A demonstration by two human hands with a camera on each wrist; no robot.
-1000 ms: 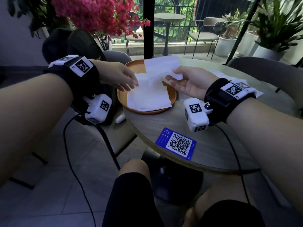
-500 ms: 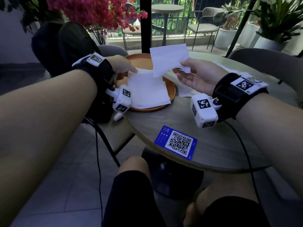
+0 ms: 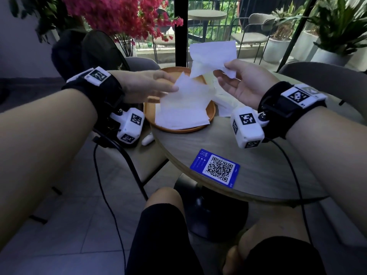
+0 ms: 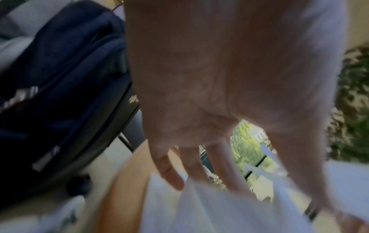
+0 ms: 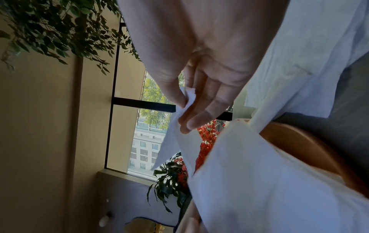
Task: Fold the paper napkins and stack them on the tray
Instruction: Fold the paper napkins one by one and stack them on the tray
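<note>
the right hand [image 3: 244,84] is raised above the far side of the round table [image 3: 258,165], its thumb and fingers [image 5: 201,119] clamped on one corner of a white paper napkin [image 3: 213,54]. that napkin stands up in the air, partly creased, its lower edge hanging toward the orange tray [image 3: 211,111]. the tray sits on the far left part of the table and carries a loose stack of napkins [image 3: 182,112], the top sheet lying askew with one corner lifted on the left.

the left hand [image 3: 145,86] reaches in from the left over the tray's far rim, fingers stretched out and loosely apart. its fingertips meet the raised corner of the top sheet; the left wrist view is blurred, and i cannot tell whether they grip the sheet or only touch it.

more white napkins [image 3: 224,104] lie flat on the table just right of the tray, under the right hand. a blue card with a qr code [image 3: 215,168] lies near the table's near edge, well apart from the tray. a dark backpack [image 3: 87,50] rests on the chair at the left, and red flowers [image 3: 119,14] stand beyond it.
</note>
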